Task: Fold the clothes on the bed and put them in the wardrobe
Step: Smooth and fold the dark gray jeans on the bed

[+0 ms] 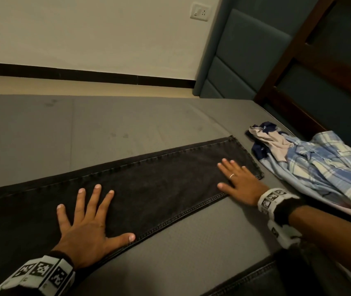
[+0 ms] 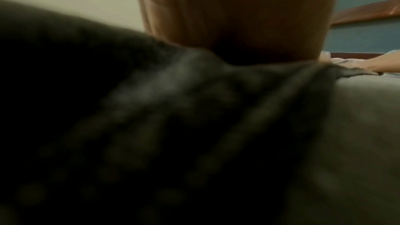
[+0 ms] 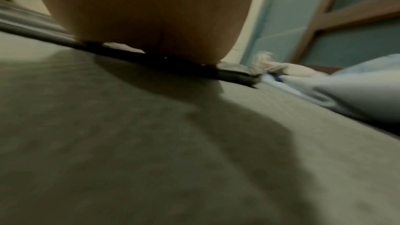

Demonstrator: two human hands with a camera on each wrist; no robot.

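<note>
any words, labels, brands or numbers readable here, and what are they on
No readable text in any view.
Left wrist band: black-and-white square marker patterns, not letters or numbers.
Right wrist band: the same kind of marker patterns, no words.
Wall switch plate: too small to show any marking.
Black jeans and plaid shirt: no label or brand showing.
Both wrist views: too blurred to read anything.

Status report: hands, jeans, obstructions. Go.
Left hand and right hand flat, pressing black jeans. Jeans unfolded on bed. Plaid shirt beside hem, apart.

No readable text anywhere; the wrist bands (image 1: 274,198) carry only black-and-white square marker patterns.
</note>
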